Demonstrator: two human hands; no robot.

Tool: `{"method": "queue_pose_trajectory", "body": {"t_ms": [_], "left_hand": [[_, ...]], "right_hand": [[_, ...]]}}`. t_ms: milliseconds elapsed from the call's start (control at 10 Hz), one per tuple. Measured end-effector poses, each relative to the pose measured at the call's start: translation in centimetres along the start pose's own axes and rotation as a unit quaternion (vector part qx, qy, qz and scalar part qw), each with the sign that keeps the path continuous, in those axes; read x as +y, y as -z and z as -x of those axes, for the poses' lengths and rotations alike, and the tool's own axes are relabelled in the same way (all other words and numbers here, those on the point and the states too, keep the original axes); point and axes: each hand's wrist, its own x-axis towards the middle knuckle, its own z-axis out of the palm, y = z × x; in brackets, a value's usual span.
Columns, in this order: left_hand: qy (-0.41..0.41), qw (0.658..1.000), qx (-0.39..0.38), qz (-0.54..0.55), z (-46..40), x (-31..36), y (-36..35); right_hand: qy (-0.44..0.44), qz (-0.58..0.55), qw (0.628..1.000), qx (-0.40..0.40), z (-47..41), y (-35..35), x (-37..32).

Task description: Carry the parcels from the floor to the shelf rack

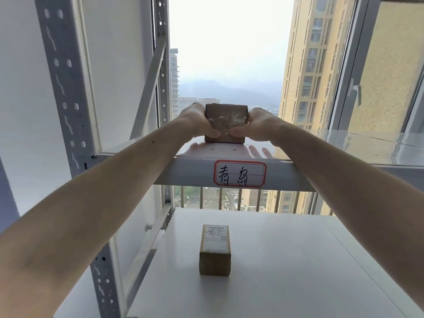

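Single wide-angle head-worn view, close in front of a white shelf rack point(229, 173), facing forward and level with its upper shelf, window point(229, 53) far behind, lower shelf near below, both forearms reaching in from the near corners.

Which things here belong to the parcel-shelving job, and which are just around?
Job: taped parcel gripped by left hand and right hand; labelled parcel on the lower shelf; upper shelf; handwritten shelf tag.

Just around: window handle; railing; buildings outside.
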Motion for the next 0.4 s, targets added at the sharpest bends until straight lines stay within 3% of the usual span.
{"method": "queue_pose_trajectory", "body": {"t_ms": [300,400], "left_hand": [[-0.016,1.0,0.003,-0.006,2.6,0.3,3.3],[-0.103,0.993,0.053,0.034,6.0,0.3,5.5]], "right_hand": [[-0.018,0.023,0.999,-0.021,4.8,3.5,-1.8],[0.064,-0.054,0.994,0.065,9.0,5.9,-1.9]]}}
